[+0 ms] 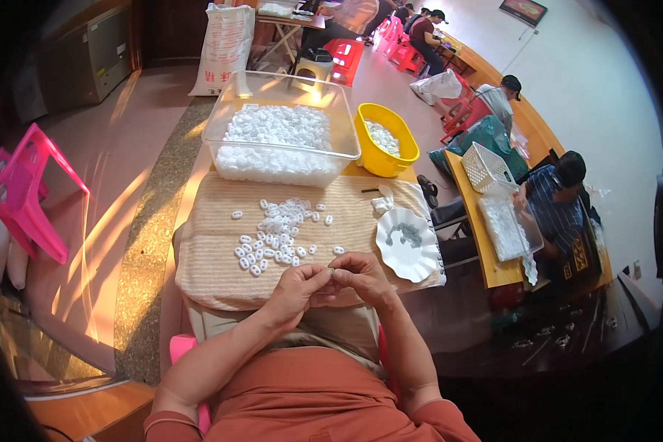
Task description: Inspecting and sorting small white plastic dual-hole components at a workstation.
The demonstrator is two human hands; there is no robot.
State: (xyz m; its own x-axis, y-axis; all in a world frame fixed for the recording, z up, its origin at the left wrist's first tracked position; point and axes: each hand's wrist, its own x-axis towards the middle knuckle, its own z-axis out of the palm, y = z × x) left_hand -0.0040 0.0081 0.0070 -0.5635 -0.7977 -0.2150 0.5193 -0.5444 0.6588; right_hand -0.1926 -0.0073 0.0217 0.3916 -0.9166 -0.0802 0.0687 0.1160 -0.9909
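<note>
Both hands (331,283) pinched together, grip contents unclear, clear bin (236,125) of white pieces (276,140)

Left hand (296,289), right hand (361,278) fingertips pinched together, forearms converging.

At mid-frame, small white pieces (276,236) speckle a tan, finely ribbed cloth (214,258). Above them, a clear tub (225,110) brims with the same white. Right of it sits a bright yellow bowl (401,129). A white scalloped dish (407,244) carries grey specks. At left stands a pink stool (26,195); rust-orange sleeves (309,398) fill the bottom.
</note>
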